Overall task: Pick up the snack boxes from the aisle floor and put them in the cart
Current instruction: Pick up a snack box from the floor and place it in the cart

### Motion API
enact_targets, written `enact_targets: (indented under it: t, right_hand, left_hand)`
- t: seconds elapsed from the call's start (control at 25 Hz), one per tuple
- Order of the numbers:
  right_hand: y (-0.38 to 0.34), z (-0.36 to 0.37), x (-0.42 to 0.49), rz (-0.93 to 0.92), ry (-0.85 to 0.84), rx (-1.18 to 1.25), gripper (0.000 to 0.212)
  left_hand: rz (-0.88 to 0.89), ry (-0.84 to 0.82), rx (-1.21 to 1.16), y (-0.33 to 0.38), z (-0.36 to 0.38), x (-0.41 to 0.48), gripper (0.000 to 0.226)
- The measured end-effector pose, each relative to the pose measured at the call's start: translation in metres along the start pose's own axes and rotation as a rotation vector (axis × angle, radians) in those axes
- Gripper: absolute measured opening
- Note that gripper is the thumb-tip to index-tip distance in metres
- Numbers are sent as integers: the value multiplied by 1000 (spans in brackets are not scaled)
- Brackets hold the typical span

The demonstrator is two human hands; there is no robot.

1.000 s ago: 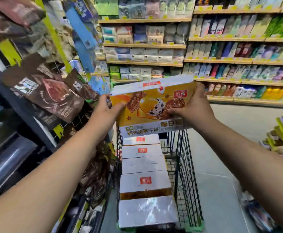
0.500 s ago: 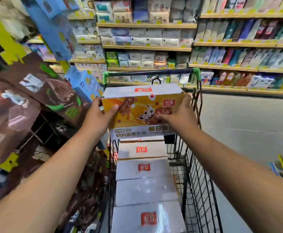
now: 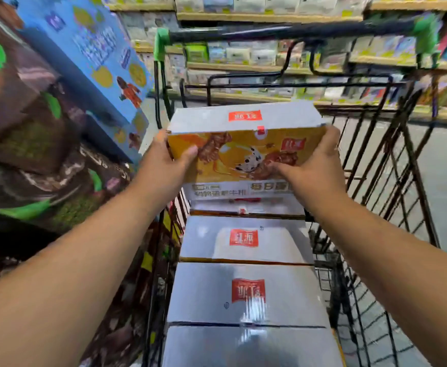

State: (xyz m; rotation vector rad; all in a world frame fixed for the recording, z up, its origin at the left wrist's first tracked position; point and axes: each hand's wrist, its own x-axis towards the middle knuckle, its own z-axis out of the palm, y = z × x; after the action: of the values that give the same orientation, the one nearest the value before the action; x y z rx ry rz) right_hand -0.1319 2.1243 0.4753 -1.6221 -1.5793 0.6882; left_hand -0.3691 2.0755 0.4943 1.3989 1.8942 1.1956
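- Left hand (image 3: 164, 165) grips the orange snack box (image 3: 243, 154) at its left end, thumb on the front, fingers hidden behind.
- Right hand (image 3: 315, 165) clasps the right end, thumb across the picture.
- Box hangs inside the cart (image 3: 296, 31), over a row of grey-topped boxes (image 3: 246, 300); touching them or not, can't tell.
- Nearest box is cut off at the bottom; the shelves (image 3: 270, 17) are a blur.

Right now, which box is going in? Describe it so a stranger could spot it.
Find the black wire cart with the green-cornered handle; a row of boxes along its left side shows only grey tops. At the row's far end, the left hand and right hand hold the snack box: the only one showing its orange front.
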Motion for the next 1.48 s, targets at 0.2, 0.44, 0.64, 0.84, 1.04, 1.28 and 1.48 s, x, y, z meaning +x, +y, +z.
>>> enact_targets:
  t: [0.2,0.44,0.64,0.84,1.04,1.28,1.48]
  right_hand:
    - [26,26,0,-8,-20,30,100]
    - [19,18,-3,8,-38,8,104]
    - [-23,-22,-15,33,-102,-203,112]
    - [-110,-106,-51,-45,-149,-297,106]
    - [-208,-212,-112,-192,-154,-260,103]
    - [-294,-314,-169,-335,-114,-160,99]
    - [-324,-383,-215,-527,-199,-85,96]
  left_hand:
    - [-33,100,-3,-20,21,1,27]
    - [-67,82,64,-15,16,-9,57]
    - [-84,27,321,34,-9,-16,89]
    - [54,-2,182,136,-59,-59,82]
    - [239,3,126,244,-117,-109,83]
    - [358,30,136,353,-176,-185,85]
    - [385,121,139,402,-199,-274,84]
